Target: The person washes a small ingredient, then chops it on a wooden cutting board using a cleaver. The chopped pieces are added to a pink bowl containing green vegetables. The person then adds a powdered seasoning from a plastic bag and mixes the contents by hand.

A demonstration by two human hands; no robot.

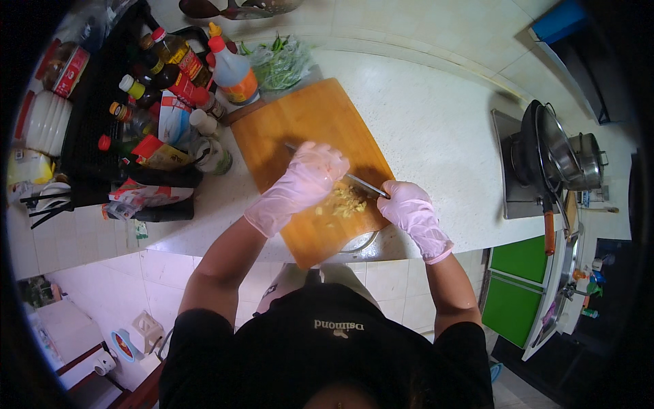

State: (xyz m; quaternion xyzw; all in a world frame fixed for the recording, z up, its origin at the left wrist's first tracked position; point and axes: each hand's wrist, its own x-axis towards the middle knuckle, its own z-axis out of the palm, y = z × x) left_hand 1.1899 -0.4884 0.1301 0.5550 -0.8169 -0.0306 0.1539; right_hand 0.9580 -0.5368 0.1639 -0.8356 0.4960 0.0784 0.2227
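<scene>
Before me, a wooden cutting board [311,112] lies askew on the white countertop, one corner reaching the front edge. In a pink glove, my right hand [407,199] grips the handle end of a knife [364,184]. My left hand [318,166], gloved likewise, is curled over the blade; the tip shows just past it on the left. The blade's middle is hidden under that hand. Small chopped pale-yellow pieces [348,202], perhaps ginger or garlic, lie on the board between my hands. A round rim of a bowl or plate [364,244] shows beneath the board's near edge.
Sauce bottles [179,59] and jars crowd a black rack at the left. A white bottle with a red cap [232,71] and a plastic bag of green peppers [281,64] stand behind the board. Pans [544,148] sit on the stove at right.
</scene>
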